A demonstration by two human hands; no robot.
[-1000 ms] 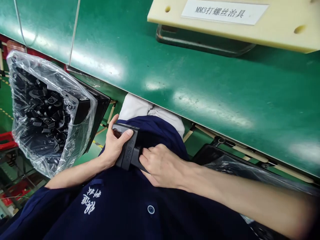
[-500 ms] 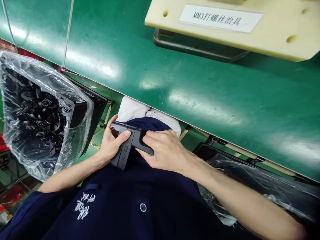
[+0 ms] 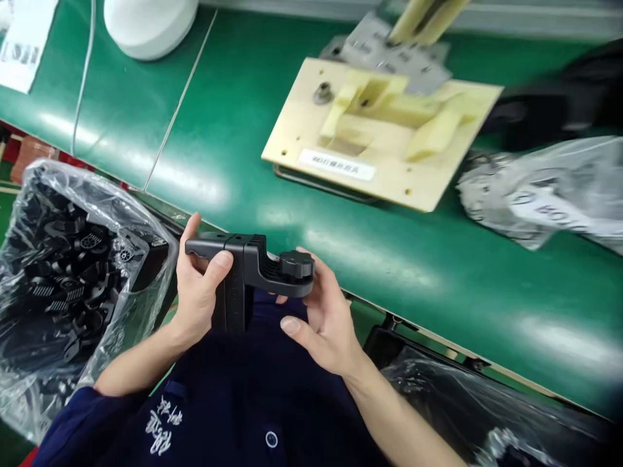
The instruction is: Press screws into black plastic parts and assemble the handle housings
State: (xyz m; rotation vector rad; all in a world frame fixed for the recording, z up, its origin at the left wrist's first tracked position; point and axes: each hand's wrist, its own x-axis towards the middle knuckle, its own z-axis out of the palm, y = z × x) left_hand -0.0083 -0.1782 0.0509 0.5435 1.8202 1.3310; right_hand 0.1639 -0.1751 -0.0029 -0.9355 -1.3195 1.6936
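Note:
My left hand (image 3: 199,292) is closed round the upper left part of a black plastic clamp mount (image 3: 236,285), thumb on its near face and index finger pointing up. From the mount's right side juts a stepped arm with a round ribbed knob (image 3: 296,264) at its end. Beside that end is my right hand (image 3: 324,318), open. Its thumb stands well apart, while the fingers reach behind the arm's end and are partly hidden; contact there is hard to tell. The mount is held in front of my body, near the table edge.
A cream fixture plate (image 3: 302,123) with raised blocks stands on the green table (image 3: 233,117). Plastic bags (image 3: 545,194) lie to its right, and a white round object (image 3: 150,26) stands at the back. At left, a bag-lined bin (image 3: 63,259) holds black parts; another lined bin (image 3: 438,395) is at right.
The view has shifted to show more of the table. The clamp mount has been raised and turned, its knob now visible and its BOSCH lettering no longer readable. My right hand has loosened from its arm.

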